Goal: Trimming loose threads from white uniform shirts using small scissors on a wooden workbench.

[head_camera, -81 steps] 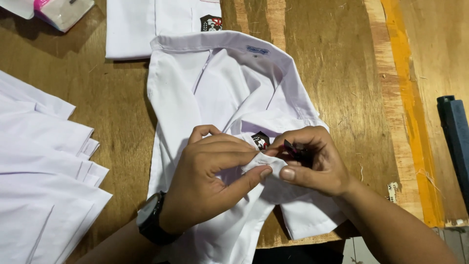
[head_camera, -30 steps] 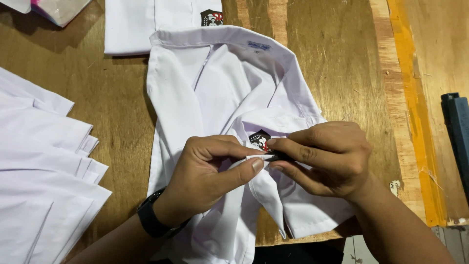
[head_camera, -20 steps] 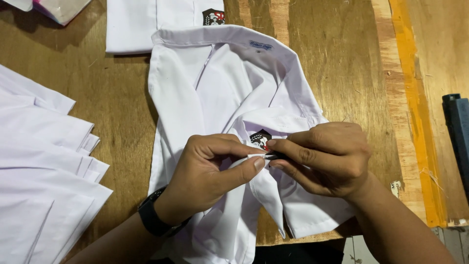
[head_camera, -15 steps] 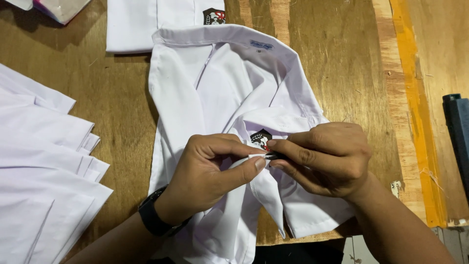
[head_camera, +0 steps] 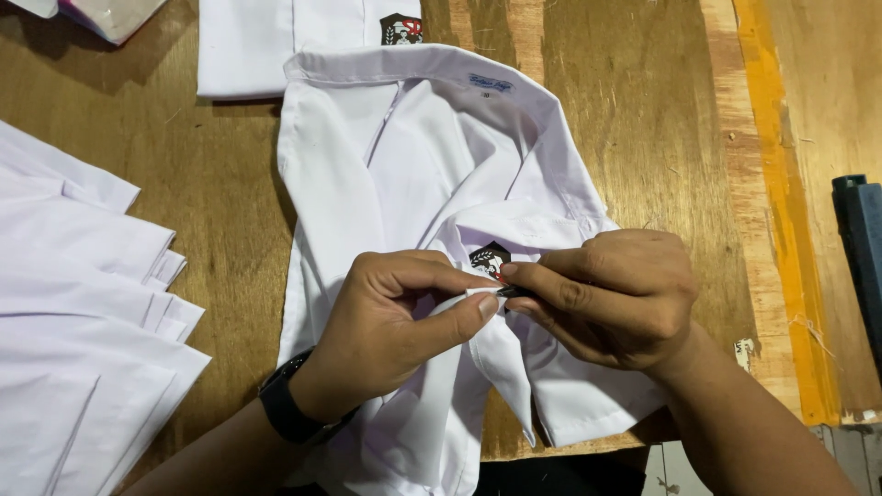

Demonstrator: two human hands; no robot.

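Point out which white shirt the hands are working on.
The opened white shirt in the middle, pinched by the left hand and right hand; the shirts elsewhere lie folded, untouched.

A plain white shirt [head_camera: 404,184] is being shown, its pocket badge [head_camera: 487,259] in black, white and red — collar label [head_camera: 490,84] blue. White folded pieces [head_camera: 83,303] are being seen on brown wood-grain table [head_camera: 211,193] — stripe [head_camera: 781,211] yellow-orange, watch [head_camera: 289,413] black.

Small dark tool [head_camera: 513,291] mostly hidden between pinching fingers. Folded shirt [head_camera: 276,46] cut off at worktop's [head_camera: 643,110] far edge; stacked white pieces [head_camera: 73,303] cut off left.
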